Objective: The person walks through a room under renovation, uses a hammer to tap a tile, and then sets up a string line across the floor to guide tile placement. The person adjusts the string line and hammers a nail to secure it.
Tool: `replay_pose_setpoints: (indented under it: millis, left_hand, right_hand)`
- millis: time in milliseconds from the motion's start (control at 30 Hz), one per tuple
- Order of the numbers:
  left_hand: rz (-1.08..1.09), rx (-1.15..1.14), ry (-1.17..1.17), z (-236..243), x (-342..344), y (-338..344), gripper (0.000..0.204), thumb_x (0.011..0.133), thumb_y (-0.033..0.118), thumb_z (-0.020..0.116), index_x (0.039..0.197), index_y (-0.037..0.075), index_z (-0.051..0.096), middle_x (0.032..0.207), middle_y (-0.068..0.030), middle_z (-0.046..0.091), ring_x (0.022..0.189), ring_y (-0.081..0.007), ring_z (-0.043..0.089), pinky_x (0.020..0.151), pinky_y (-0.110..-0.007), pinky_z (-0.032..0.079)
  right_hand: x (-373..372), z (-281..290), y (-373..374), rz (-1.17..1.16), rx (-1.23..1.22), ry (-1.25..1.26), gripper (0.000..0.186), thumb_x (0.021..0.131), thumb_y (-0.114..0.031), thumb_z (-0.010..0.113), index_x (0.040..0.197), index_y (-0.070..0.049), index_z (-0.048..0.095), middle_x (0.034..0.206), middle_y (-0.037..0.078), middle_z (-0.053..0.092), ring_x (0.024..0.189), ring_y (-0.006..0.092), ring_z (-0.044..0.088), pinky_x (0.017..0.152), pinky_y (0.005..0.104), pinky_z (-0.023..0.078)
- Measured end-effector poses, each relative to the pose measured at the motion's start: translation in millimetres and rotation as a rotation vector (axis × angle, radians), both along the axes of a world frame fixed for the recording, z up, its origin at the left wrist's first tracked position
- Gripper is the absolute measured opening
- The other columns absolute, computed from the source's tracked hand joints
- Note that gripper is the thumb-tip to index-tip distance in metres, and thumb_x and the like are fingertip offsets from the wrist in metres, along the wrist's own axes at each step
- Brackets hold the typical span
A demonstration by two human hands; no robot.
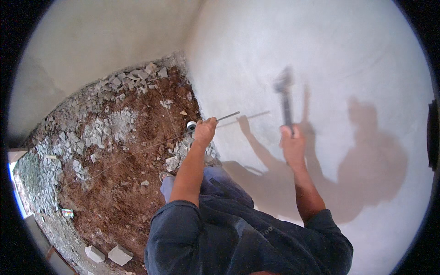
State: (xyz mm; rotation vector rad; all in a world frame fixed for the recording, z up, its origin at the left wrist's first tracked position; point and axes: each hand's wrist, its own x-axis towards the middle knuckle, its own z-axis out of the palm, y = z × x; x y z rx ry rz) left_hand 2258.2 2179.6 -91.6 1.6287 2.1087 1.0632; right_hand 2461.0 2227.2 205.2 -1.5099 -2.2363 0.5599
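My left hand (205,130) is closed on a thin metal rod (229,115) that extends rightward toward the pale plastered wall (247,55). A small round white object with a dark middle (191,126), too small to identify, sits just left of that hand. My right hand (292,142) grips the dark handle of a hammer (286,101), raised to the right of the rod; its head is blurred. Shadows of my arms and body fall on the wall. A thin string (119,158) runs over the soil below, toward my left hand.
Reddish soil (110,188) covers the ground at left, with broken pale rubble (98,123) along a second wall (105,32), meeting the first in a corner. Two pale blocks (120,255) lie at lower left, near a small colorful wrapper (68,213). My foot (165,175) shows below my left arm.
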Motion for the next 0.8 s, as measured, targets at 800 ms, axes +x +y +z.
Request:
replay_pose_setpoints:
  millis: [800]
  left_hand:
    - [0.072, -0.198, -0.007, -35, 11, -4, 0.015, 0.095, 0.024, 0.045, 0.095, 0.01, 0.051, 0.088, -0.0101, 0.064, 0.086, -0.0313, 0.064, 0.088, -0.05, 0.043]
  right_hand:
    - [-5, -90, -45, 0.188, -0.172, -0.232, 0.027, 0.093, -0.024, 0.052, 0.09, 0.002, 0.05, 0.066, 0.015, 0.055, 0.064, 0.0188, 0.059, 0.058, 0.0366, 0.047]
